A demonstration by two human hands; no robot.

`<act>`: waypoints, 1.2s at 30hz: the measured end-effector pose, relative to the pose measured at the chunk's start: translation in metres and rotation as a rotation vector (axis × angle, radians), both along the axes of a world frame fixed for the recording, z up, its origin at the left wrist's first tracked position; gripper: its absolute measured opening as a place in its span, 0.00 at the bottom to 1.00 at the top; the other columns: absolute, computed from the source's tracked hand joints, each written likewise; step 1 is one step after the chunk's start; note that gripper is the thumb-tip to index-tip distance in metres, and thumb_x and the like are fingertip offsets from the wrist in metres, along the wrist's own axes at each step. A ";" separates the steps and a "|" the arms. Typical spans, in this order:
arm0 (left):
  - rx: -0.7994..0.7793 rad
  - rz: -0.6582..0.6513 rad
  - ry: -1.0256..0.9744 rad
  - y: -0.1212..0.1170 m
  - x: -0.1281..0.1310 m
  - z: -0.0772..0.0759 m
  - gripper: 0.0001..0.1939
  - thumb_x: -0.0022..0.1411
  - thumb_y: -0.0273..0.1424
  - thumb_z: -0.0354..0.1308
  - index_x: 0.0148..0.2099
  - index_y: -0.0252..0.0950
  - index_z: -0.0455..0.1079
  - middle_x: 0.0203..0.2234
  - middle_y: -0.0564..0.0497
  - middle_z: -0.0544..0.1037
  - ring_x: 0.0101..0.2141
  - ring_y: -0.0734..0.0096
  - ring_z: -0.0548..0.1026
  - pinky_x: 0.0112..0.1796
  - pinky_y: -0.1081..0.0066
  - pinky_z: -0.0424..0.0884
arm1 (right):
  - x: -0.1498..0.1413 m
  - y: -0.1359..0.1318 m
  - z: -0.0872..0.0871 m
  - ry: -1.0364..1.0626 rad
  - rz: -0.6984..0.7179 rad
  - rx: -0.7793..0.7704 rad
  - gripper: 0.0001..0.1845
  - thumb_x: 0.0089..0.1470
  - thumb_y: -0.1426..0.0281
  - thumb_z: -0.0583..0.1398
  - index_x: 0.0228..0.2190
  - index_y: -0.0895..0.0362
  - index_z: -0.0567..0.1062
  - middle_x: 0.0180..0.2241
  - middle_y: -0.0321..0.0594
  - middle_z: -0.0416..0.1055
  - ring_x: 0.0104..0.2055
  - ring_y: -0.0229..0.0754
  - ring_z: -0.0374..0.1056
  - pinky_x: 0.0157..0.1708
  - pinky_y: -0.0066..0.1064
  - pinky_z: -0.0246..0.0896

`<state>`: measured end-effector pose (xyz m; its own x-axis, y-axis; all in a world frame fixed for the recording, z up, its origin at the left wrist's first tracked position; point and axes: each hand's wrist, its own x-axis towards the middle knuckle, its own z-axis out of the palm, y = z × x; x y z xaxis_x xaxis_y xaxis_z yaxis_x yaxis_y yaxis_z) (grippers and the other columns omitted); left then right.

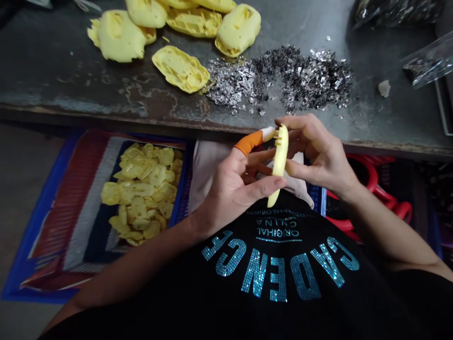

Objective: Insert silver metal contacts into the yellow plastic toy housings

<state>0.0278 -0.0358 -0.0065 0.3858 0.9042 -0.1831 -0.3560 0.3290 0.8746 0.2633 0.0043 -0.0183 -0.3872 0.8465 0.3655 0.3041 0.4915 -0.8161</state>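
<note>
Between my two hands, in front of my chest, a yellow plastic shell [281,158] is held edge-on, with small pegs on its left side near the top. My left hand [240,177] grips it, thumb along its lower part; one finger wears an orange and white cover. My right hand [314,151] holds the same shell from the right, thumb at its middle and fingertips at its top edge. Just beyond the hands, a pile of small shiny metal pieces [304,78] lies on the workbench [116,94]. A yellow shell with its hollow side up [181,69] touches the pile's left end.
More yellow shells [120,35] are heaped at the back left of the bench. Below the bench on the left, a blue crate [38,203] holds many yellow parts [141,193]. Red rings [371,174] sit under the bench at right. Plastic bags [432,59] lie at the far right.
</note>
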 end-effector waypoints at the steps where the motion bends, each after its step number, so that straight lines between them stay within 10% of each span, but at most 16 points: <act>1: 0.024 -0.006 0.040 -0.001 -0.003 0.000 0.40 0.66 0.33 0.82 0.75 0.51 0.74 0.65 0.48 0.86 0.54 0.51 0.89 0.49 0.62 0.86 | -0.002 -0.004 -0.008 0.037 -0.040 0.032 0.30 0.71 0.53 0.69 0.67 0.47 0.74 0.60 0.47 0.76 0.53 0.48 0.80 0.47 0.40 0.85; 13: 1.025 0.087 0.540 0.017 -0.010 -0.018 0.38 0.68 0.45 0.81 0.74 0.39 0.77 0.59 0.37 0.89 0.56 0.49 0.90 0.59 0.55 0.89 | -0.023 -0.008 -0.077 0.365 -0.383 0.340 0.42 0.64 0.37 0.69 0.70 0.40 0.70 0.58 0.45 0.71 0.55 0.54 0.80 0.52 0.51 0.87; 27: 0.998 0.081 0.436 0.036 -0.033 -0.021 0.31 0.69 0.34 0.80 0.70 0.37 0.80 0.62 0.37 0.85 0.61 0.53 0.87 0.63 0.60 0.86 | -0.041 0.011 -0.065 0.079 -0.498 0.412 0.37 0.69 0.36 0.60 0.69 0.39 0.66 0.53 0.49 0.70 0.54 0.59 0.76 0.47 0.56 0.88; 33: 0.939 0.188 0.360 0.044 -0.057 -0.037 0.30 0.67 0.36 0.82 0.67 0.41 0.82 0.65 0.38 0.83 0.57 0.56 0.88 0.54 0.63 0.89 | -0.061 0.025 -0.041 0.157 -0.283 0.279 0.35 0.68 0.49 0.69 0.70 0.38 0.71 0.58 0.47 0.71 0.56 0.58 0.77 0.52 0.57 0.87; 36: 0.669 0.267 0.384 0.028 -0.089 -0.054 0.29 0.67 0.37 0.81 0.67 0.44 0.81 0.67 0.39 0.83 0.59 0.52 0.87 0.45 0.67 0.90 | -0.070 0.055 -0.014 -0.039 0.026 0.109 0.35 0.71 0.57 0.69 0.74 0.40 0.69 0.64 0.49 0.74 0.59 0.56 0.79 0.53 0.52 0.86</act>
